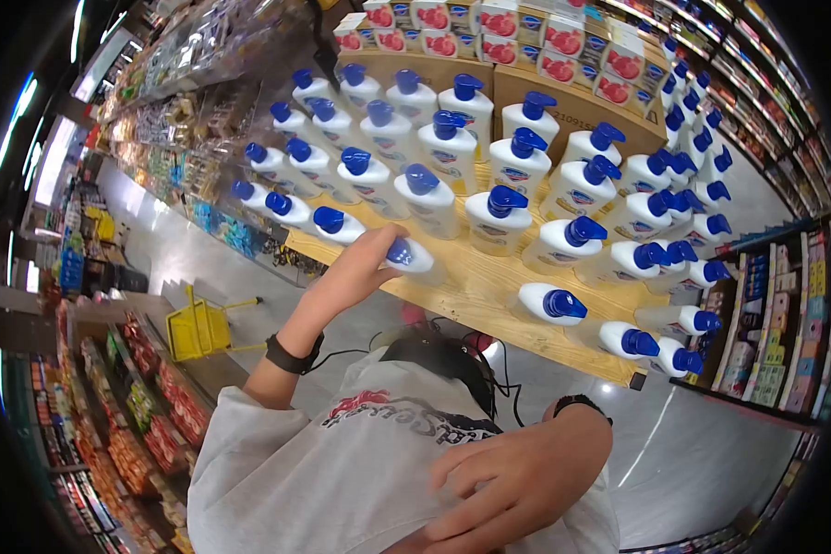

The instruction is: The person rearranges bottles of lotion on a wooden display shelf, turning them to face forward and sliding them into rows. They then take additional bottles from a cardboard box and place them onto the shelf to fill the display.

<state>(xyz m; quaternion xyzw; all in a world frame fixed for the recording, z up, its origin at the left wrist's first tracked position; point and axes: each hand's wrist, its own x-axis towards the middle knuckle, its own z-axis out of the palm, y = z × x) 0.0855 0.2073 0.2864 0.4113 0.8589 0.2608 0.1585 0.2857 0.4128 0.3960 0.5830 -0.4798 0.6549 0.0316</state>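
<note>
My left hand (353, 270), with a black band on its wrist, has its fingers round the neck of a white bottle with a blue pump top (414, 258) at the front edge of the wooden shelf (471, 294). Left of it stands a similar bottle (339, 224), and another (552, 303) is further right along the front. My right hand (517, 475) is low in front of the grey shirt, away from the bottles, its fingers loosely bent and apart, with nothing visible in it.
Rows of similar pump bottles (497, 220) stand behind on the shelf. Boxes with red fruit pictures (499, 46) are stacked on cardboard (577, 115) at the back. A yellow folding stand (198, 328) is on the floor at the left, and stocked racks (771, 319) stand right.
</note>
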